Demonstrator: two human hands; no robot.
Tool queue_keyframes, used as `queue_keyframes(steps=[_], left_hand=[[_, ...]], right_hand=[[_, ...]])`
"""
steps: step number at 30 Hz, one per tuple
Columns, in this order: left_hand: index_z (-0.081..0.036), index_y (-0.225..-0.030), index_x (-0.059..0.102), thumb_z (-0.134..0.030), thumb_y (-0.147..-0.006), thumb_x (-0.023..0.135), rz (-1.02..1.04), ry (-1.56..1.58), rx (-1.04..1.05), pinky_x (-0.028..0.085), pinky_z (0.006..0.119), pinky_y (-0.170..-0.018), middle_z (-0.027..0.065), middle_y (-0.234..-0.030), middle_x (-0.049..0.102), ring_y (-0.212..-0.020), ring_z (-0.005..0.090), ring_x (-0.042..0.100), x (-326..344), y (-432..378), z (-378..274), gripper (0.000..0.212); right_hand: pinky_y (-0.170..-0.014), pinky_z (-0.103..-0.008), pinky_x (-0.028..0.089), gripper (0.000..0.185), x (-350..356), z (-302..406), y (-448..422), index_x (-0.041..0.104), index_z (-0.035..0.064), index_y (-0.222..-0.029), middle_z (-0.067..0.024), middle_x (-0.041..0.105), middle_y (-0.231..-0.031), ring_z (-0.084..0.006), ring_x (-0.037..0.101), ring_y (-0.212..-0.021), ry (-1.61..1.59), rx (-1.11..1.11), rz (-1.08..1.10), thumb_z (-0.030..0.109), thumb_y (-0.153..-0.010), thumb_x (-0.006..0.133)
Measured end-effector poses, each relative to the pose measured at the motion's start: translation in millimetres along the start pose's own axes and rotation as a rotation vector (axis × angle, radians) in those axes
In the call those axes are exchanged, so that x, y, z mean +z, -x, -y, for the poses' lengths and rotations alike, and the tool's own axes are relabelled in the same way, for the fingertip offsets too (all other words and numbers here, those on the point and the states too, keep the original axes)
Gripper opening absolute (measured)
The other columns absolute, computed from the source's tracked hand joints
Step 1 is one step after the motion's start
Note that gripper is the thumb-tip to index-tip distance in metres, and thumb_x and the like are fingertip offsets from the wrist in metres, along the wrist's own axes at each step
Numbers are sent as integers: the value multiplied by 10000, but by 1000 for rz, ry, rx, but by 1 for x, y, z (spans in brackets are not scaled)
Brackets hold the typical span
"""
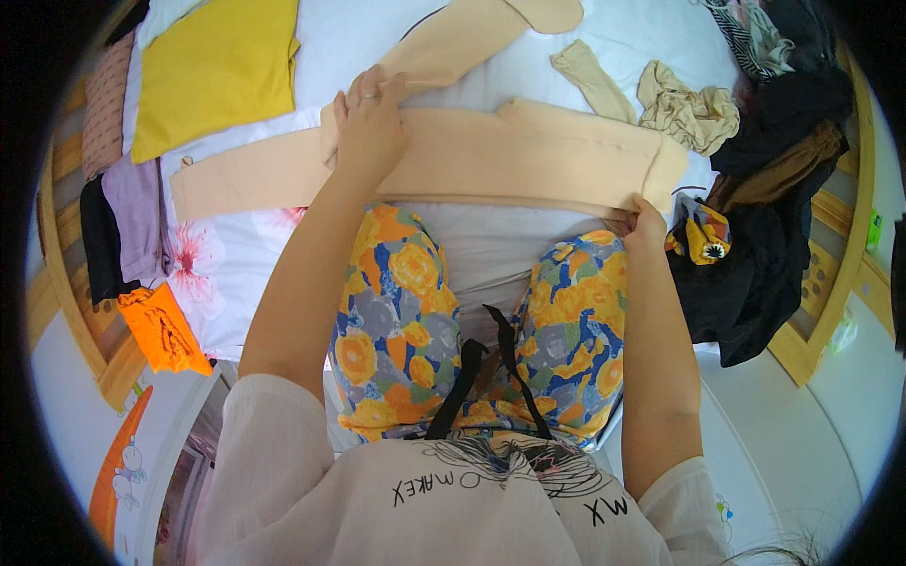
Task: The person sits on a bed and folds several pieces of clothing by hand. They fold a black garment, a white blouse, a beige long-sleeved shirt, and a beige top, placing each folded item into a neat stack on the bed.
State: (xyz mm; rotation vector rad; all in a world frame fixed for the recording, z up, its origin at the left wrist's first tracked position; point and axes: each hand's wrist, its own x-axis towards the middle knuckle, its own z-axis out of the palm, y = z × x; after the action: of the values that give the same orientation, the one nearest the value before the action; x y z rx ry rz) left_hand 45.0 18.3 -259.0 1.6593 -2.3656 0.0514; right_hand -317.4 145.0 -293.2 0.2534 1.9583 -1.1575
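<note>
A pair of beige tights [538, 156] lies spread on the bed, its waistband toward the right. One leg stretches left, while the other leg [460, 42] angles up and away across the sheet, its foot end folded over. My left hand [371, 127], with a ring on one finger, lies over the tights where the legs part. Its fingers rest on the angled leg; whether they pinch the fabric is not clear. At the near corner of the waistband, my right hand [643, 223] grips the edge between thumb and fingers.
A folded yellow cloth [219, 74] lies at upper left. Purple [134, 219] and orange [164, 329] garments line the left wooden rail. Crumpled beige hosiery [686, 110] sits at upper right. Dark clothes [750, 269] heap along the right wooden rail [828, 297], beside a patterned yellow item [701, 230].
</note>
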Motion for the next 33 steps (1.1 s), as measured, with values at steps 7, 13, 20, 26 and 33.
queue_keyframes(steps=[7,13,20,26,33], left_hand=[[-80,-911,527,-113,-758,450,490,248,-187,369,327,-793,62,-935,536,-932,219,485,9,-48,8,174],[1,-1077,470,-202,-819,325,21,2468,-181,320,394,-909,150,-1104,484,-978,277,469,-33,11,127,359],[17,-859,533,-97,-792,381,-265,1404,-1874,449,276,-711,107,-862,553,-847,202,532,-23,134,211,201],[33,-848,549,-17,-753,539,-433,1123,-1348,442,188,-525,57,-712,556,-591,99,513,-32,140,201,108],[31,-814,568,-161,-802,497,-439,1039,-1026,412,194,-557,59,-698,559,-589,98,500,-56,81,195,205]], right_hand=[[-662,-331,443,262,-2,-9,-21,484,-31,-935,-109,537,-919,-229,536,-782,-64,-93,15,54,-703,569],[-594,-319,431,165,-10,4,0,501,8,-888,-81,535,-827,-193,530,-709,23,-42,-60,104,-758,538],[-441,-241,359,106,-21,12,-8,504,35,-805,-36,500,-639,-121,465,-527,219,9,-36,137,-779,513],[-480,-229,368,102,-24,11,-4,502,27,-828,-39,524,-718,-133,487,-573,164,24,-19,117,-781,513],[-470,-239,371,126,-54,6,-43,506,47,-808,-39,514,-739,-136,489,-576,198,10,110,160,-764,540]])
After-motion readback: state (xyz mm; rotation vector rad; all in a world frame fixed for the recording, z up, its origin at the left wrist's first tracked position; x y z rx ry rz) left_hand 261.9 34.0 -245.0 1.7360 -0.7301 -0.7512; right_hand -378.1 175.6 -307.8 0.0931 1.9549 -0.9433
